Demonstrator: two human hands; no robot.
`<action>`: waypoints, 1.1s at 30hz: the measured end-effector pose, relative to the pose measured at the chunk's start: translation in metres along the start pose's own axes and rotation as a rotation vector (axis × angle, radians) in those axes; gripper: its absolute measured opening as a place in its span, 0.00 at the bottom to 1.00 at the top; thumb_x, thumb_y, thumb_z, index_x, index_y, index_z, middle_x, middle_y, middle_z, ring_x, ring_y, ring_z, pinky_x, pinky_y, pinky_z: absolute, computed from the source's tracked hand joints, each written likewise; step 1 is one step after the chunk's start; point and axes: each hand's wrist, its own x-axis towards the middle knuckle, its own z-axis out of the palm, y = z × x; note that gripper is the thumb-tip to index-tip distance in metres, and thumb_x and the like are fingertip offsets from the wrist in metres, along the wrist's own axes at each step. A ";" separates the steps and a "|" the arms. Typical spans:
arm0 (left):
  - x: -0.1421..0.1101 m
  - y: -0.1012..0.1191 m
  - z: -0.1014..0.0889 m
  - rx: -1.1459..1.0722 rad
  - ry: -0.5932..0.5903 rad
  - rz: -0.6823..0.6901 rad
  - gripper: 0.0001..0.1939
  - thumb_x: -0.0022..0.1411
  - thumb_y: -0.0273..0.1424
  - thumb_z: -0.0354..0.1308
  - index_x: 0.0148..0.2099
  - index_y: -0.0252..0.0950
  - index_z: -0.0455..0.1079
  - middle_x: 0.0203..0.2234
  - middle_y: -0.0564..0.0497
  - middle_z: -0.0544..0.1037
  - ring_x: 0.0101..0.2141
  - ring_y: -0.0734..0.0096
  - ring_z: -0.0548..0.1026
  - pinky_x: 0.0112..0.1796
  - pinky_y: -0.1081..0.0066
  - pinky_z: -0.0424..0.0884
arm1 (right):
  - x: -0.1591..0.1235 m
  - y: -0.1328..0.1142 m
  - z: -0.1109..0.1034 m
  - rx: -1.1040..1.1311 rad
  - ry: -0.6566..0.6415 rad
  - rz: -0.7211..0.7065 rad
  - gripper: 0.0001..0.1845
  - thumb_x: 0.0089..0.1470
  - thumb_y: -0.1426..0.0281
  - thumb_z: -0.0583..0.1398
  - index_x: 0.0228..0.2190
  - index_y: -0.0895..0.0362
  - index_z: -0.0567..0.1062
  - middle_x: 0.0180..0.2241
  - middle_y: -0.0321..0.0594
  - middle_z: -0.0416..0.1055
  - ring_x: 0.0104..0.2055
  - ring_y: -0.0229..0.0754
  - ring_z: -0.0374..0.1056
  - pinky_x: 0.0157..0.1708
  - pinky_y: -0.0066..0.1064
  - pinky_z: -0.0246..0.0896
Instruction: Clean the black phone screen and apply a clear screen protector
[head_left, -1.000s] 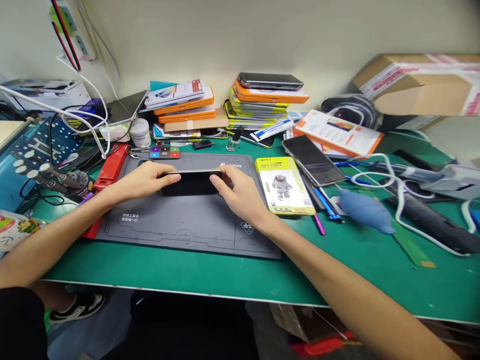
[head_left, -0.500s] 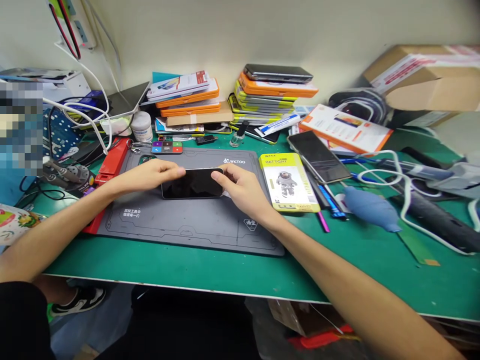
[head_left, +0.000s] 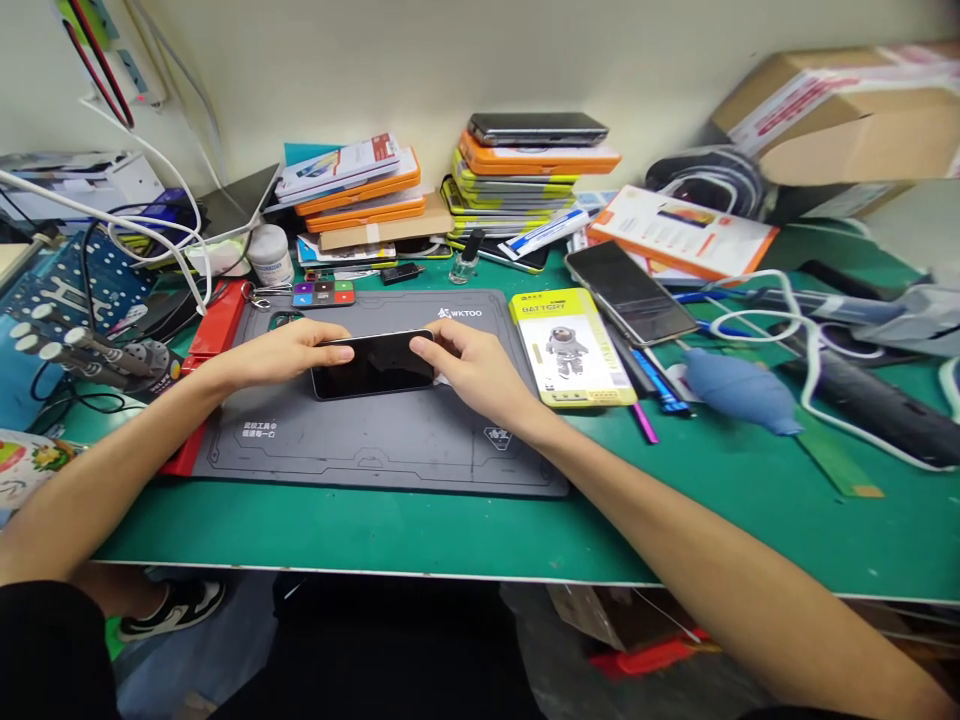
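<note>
Two hands share one phone (head_left: 373,365) just left of the middle of the frame, its dark screen turned toward my camera. I have the left hand (head_left: 300,350) closed on its left end and the right hand (head_left: 472,370) closed on its right end, each in a narrow pinch with the thumb on the front. My other fingers are mostly hidden behind the phone, as is its back, and I can't tell whether its lower edge touches the grey mat (head_left: 360,450) below.

Behind my left hand, a dark green object (head_left: 286,319) shows only in part; I can't make out what it is. Just right of the mat, the yellow battery pack (head_left: 574,350) lies on the green table (head_left: 300,530), its small print too fine for me to read. Beside it, a second phone (head_left: 630,290) partly covers some thin tools. At the upper right, the cardboard box (head_left: 847,120) is blurred and cut off by the frame. At the left edge, a patterned item (head_left: 30,465) is cropped and partly hidden by my forearm.
</note>
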 end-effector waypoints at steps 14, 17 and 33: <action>-0.003 -0.013 -0.012 -0.065 -0.119 0.056 0.22 0.72 0.47 0.58 0.57 0.40 0.80 0.58 0.46 0.85 0.60 0.56 0.79 0.61 0.62 0.73 | 0.002 0.001 0.003 0.017 -0.026 0.026 0.16 0.66 0.52 0.61 0.36 0.51 0.76 0.29 0.36 0.74 0.34 0.47 0.69 0.37 0.40 0.61; -0.003 -0.012 -0.009 -0.016 -0.089 0.048 0.23 0.71 0.48 0.58 0.58 0.40 0.80 0.57 0.47 0.85 0.58 0.56 0.80 0.59 0.63 0.73 | 0.001 0.000 0.003 -0.007 -0.031 0.027 0.17 0.66 0.51 0.60 0.35 0.51 0.76 0.29 0.36 0.73 0.34 0.46 0.68 0.38 0.40 0.60; -0.001 -0.007 0.001 0.001 0.061 -0.036 0.26 0.70 0.55 0.54 0.35 0.38 0.75 0.34 0.53 0.79 0.38 0.65 0.72 0.47 0.65 0.69 | 0.001 -0.002 0.003 -0.056 -0.044 0.028 0.18 0.67 0.49 0.58 0.36 0.51 0.73 0.29 0.36 0.72 0.34 0.47 0.67 0.39 0.40 0.58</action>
